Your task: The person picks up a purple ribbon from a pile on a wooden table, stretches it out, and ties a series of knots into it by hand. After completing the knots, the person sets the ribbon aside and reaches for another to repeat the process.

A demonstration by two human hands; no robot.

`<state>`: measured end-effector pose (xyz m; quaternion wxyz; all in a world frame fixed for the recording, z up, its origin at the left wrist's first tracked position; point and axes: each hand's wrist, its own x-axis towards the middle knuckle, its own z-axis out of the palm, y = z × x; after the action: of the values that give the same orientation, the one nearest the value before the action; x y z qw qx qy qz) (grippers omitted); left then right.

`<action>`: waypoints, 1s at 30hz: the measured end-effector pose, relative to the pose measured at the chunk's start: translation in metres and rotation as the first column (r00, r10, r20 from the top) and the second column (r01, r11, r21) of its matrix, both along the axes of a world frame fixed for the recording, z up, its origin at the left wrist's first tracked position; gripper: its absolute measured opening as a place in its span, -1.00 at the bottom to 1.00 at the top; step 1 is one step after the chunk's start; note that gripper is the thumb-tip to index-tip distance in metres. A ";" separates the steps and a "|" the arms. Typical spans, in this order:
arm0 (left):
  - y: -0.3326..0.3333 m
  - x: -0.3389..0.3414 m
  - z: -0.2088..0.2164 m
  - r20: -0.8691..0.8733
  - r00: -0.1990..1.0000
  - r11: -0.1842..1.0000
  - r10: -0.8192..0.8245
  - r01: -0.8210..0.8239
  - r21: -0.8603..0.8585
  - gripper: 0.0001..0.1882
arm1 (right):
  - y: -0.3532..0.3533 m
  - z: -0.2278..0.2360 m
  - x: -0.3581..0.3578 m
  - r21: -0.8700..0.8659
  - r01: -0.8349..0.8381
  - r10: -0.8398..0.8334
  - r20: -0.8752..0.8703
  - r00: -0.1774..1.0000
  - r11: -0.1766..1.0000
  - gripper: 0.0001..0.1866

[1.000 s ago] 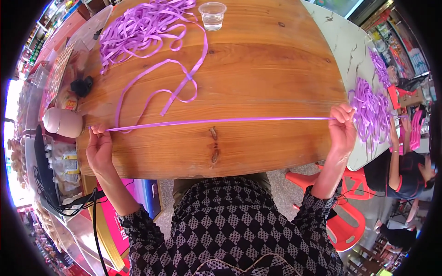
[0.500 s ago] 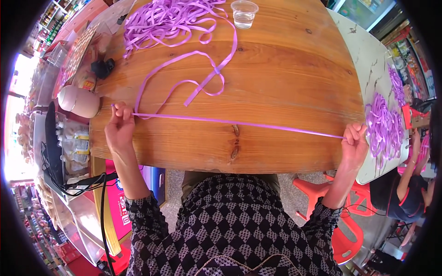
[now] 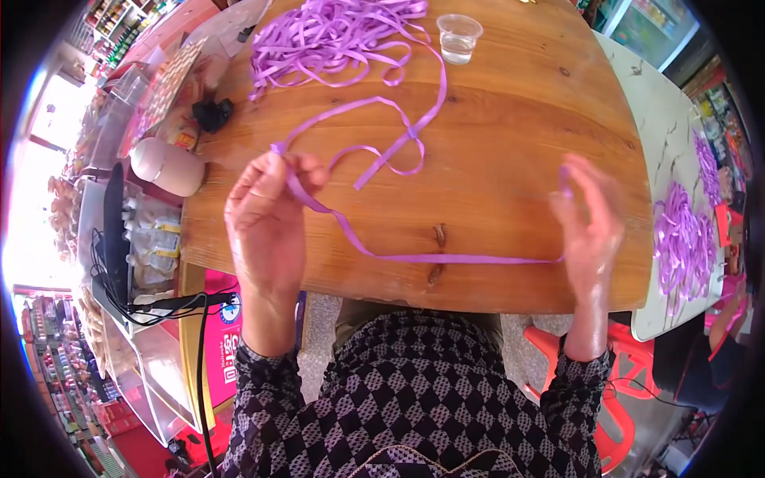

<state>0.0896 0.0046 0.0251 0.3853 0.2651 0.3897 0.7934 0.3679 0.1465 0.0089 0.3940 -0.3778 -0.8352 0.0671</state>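
Observation:
A narrow purple ribbon (image 3: 446, 259) runs slack between my two hands over the wooden table (image 3: 510, 143). My left hand (image 3: 267, 207) pinches it between thumb and fingers, and a small knot or fold of ribbon shows at the fingertips. On the right, my right hand (image 3: 588, 223) is raised and slightly blurred, with a bit of ribbon showing between its thumb and fingers. More ribbon loops across the table from my left hand toward a large tangled pile of purple ribbon (image 3: 335, 40) at the far left, crossing itself near the middle.
A clear plastic cup (image 3: 458, 40) of liquid stands beyond the loops. At the left table edge are a pale pink rounded object (image 3: 167, 167) and a black item (image 3: 213, 114). A white marbled table (image 3: 649, 143) on the right bears another ribbon bundle (image 3: 685, 239). Red plastic stools (image 3: 613, 430) stand below.
The ribbon was stretched taut between my hands and now sags. Both hands have moved up and inward over the table, and the right hand's fingers have loosened from a closed grip.

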 end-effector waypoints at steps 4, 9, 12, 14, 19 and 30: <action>0.006 0.023 0.003 0.027 0.999 0.999 0.025 -0.024 -0.030 -0.87 | -0.027 0.000 -0.062 -0.296 -0.502 0.405 -0.332 0.852 0.812 -0.70; 0.011 0.037 -0.003 0.002 1.000 0.997 0.031 -0.031 -0.066 -0.89 | -0.051 0.006 -0.116 -0.338 -0.648 0.424 -0.539 0.728 0.683 -0.72; 0.014 0.040 -0.008 0.049 0.996 0.997 -0.079 0.080 -0.011 -0.88 | -0.056 0.002 -0.126 -0.396 -0.724 0.390 -0.645 0.657 0.565 -0.77; 0.016 0.042 -0.010 0.117 0.988 0.995 -0.099 0.100 0.000 -0.86 | -0.056 0.000 -0.125 -0.442 -0.768 0.322 -0.723 0.611 0.464 -0.80; 0.019 0.052 -0.008 0.211 0.972 0.988 -0.108 0.129 -0.086 -0.89 | -0.050 0.001 -0.114 -0.617 -0.777 0.089 -0.773 0.628 0.126 -0.88; 0.023 0.057 -0.022 0.179 0.977 0.985 -0.118 0.139 -0.107 -0.91 | -0.050 -0.010 -0.114 -0.640 -0.708 0.135 -0.706 0.695 0.300 -0.86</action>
<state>0.1464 0.0271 0.0031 0.4831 0.1968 0.3836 0.7621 0.2543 0.0967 -0.0013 0.3117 -0.2418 -0.5951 0.7001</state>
